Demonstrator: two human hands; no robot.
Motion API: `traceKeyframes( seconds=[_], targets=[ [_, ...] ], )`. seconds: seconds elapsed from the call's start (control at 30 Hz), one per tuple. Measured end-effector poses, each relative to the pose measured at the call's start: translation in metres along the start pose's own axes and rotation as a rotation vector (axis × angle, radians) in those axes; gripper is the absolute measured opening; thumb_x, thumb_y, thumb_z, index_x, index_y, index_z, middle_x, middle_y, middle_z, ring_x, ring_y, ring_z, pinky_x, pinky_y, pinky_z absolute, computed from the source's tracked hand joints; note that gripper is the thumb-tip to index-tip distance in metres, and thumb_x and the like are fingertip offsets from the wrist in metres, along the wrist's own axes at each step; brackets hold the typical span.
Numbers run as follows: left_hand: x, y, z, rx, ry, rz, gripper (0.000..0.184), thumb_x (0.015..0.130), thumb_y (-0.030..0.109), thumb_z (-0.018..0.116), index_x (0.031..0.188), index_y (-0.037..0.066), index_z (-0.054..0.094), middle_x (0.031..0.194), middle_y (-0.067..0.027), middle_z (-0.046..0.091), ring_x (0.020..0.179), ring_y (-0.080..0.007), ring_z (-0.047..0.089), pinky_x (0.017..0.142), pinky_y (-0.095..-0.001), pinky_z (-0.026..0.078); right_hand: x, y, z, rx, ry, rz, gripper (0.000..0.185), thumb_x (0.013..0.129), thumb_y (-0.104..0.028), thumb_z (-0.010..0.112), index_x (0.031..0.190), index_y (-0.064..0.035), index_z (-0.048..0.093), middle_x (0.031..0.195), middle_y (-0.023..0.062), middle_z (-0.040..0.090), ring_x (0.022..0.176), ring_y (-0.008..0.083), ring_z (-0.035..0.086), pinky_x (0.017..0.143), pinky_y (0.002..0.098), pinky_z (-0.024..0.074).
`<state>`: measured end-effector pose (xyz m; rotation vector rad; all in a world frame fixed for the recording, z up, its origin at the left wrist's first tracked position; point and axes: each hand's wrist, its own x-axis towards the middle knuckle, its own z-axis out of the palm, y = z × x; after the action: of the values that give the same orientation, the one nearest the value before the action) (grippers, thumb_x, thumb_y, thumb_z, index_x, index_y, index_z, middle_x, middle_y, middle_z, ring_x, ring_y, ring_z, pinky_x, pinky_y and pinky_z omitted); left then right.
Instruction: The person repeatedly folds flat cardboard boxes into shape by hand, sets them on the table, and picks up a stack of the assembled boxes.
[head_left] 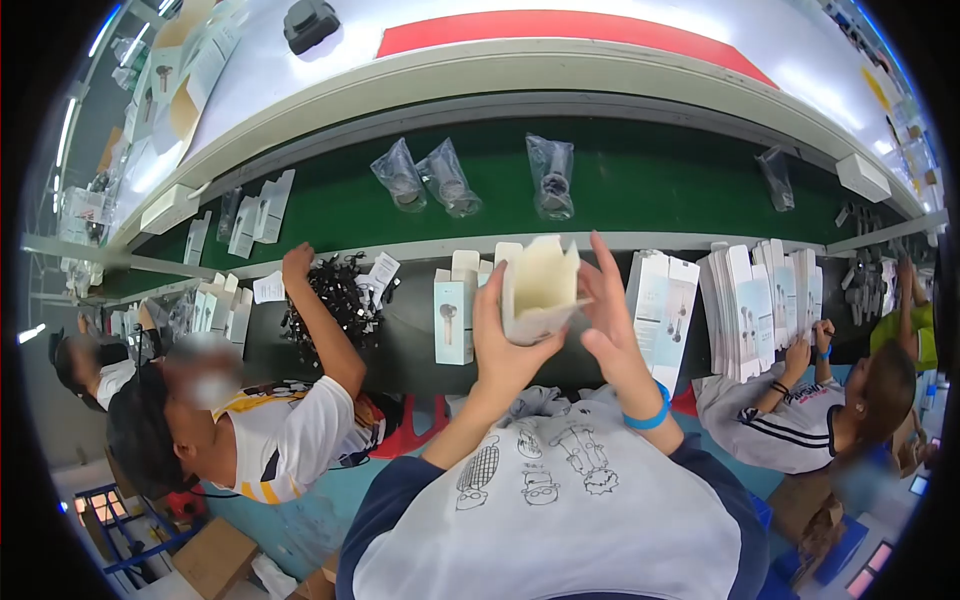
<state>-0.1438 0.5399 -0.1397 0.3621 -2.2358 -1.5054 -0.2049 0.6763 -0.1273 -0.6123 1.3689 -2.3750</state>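
An open white carton (541,290) is held up in front of my chest, its flaps raised and its pale inside showing. My left hand (508,345) wraps round its left side and bottom. On the right side, my right hand (608,320) has its fingers spread and pointing up, close beside the carton; whether they touch it is unclear. A blue band circles my right wrist. Just left of my left hand stands a printed box (453,322) on the dark bench. Flat printed cartons (660,312) lean to the right of my right hand.
Bagged parts (551,178) lie on the green belt (660,185) ahead. A heap of small black pieces (335,305) lies to the left, where a co-worker's arm (325,320) reaches. More stacked cartons (735,310) stand near another co-worker (800,405) at right.
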Motion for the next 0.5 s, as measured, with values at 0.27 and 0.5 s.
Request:
traceKeyframes(
  seconds=[0.27, 0.5],
  targets=[
    [-0.006, 0.010, -0.003, 0.335, -0.014, 0.383, 0.097, 0.055, 0.011, 0.087, 0.136, 0.017, 0.033, 0.127, -0.0215, 0.037, 0.110, -0.0405, 0.046, 0.088, -0.0490, 0.042, 0.010, -0.005, 0.025, 0.161, 0.175, 0.212, 0.060, 0.080, -0.003, 0.051, 0.138, -0.0050, 0.038, 0.124, 0.0102, 0.051, 0.116, 0.0187, 0.050, 0.100, 0.0304, 0.0377],
    [-0.013, 0.020, -0.012, 0.211, -0.126, 0.380, 0.082, 0.055, 0.011, 0.087, 0.119, 0.016, 0.036, 0.124, -0.0188, 0.036, 0.112, -0.0354, 0.045, 0.091, -0.0428, 0.042, 0.007, -0.016, 0.012, 0.493, 0.000, 0.309, 0.056, 0.086, -0.021, 0.054, 0.136, 0.0002, 0.039, 0.119, 0.0110, 0.055, 0.112, 0.0199, 0.054, 0.098, 0.0303, 0.0421]
  ],
)
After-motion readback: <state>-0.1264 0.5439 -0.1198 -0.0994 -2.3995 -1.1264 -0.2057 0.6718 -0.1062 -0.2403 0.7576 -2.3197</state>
